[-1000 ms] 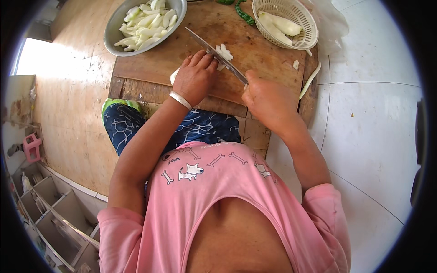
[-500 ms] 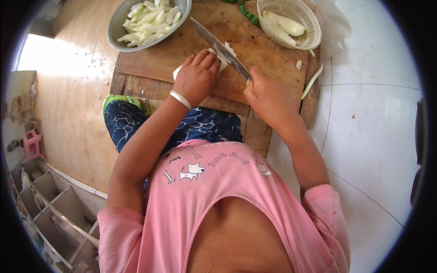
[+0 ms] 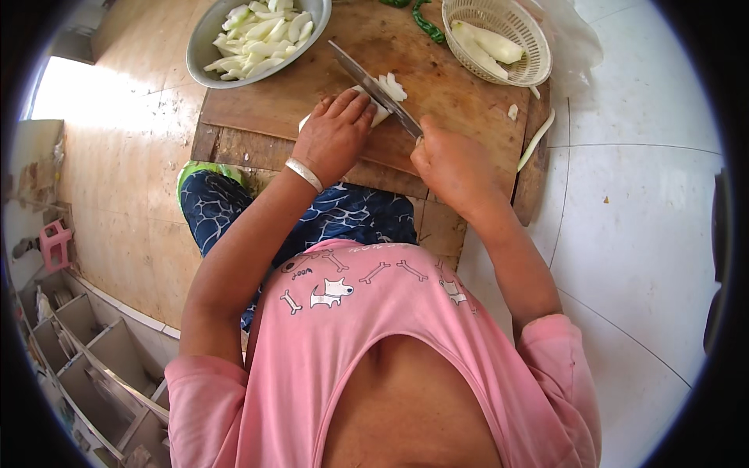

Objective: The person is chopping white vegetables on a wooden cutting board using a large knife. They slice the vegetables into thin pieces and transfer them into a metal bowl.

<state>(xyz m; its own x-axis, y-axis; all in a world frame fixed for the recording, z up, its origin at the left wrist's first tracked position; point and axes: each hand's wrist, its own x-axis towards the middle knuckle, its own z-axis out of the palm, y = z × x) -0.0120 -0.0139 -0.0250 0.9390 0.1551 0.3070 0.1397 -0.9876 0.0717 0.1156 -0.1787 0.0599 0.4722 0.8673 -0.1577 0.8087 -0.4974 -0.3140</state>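
Note:
My left hand (image 3: 334,134) presses a peeled pale vegetable (image 3: 381,116) onto the wooden cutting board (image 3: 437,78); most of the piece is hidden under the palm and fingers. In my right hand (image 3: 454,162) is the handle of a long-bladed kitchen knife (image 3: 376,89). The blade slants up and left, right beside the left fingertips and against the cut end of the vegetable. A small group of white slices (image 3: 392,86) lies just past the blade.
A metal bowl (image 3: 194,64) of cut pale pieces stands at the far left. A cream plastic basket (image 3: 538,54) at the far right holds larger peeled pieces. Green peppers (image 3: 427,28) lie at the far edge. A peel strip (image 3: 536,140) rests on the right edge.
More slices lie beyond the knife than before. The knife and my right hand have shifted slightly left, while my left hand still holds the vegetable down.

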